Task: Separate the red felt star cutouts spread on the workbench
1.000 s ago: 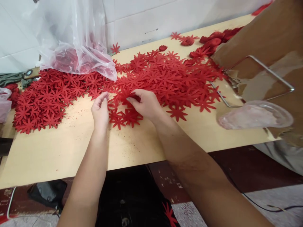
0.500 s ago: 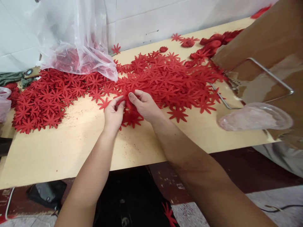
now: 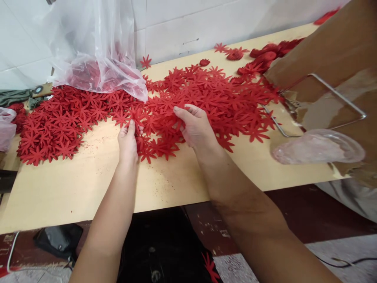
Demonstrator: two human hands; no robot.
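Note:
Both hands are over red flower-shaped cutouts with narrow petals. My left hand (image 3: 128,139) pinches a red flower cutout (image 3: 136,114) between thumb and fingers at the pile's near left side. To its right, my right hand (image 3: 196,125) is closed, its thumb and forefinger brought together at a blurred red flower cutout (image 3: 168,114). Red petals behind the fingers blend with the pile, so the edges of this piece are hard to make out. The larger pile of red flower cutouts (image 3: 203,96) spreads behind and between the hands.
Another heap of red cutouts (image 3: 51,127) lies at left, under a clear plastic bag (image 3: 100,74). At right stand a brown cardboard sheet (image 3: 332,63), a bent metal wire frame (image 3: 335,91) and a clear plastic container (image 3: 318,146). A tiled wall (image 3: 188,23) bounds the table's back.
My hands were together over one red piece and have moved apart. The left hand has gone left, the right hand to the right and slightly up.

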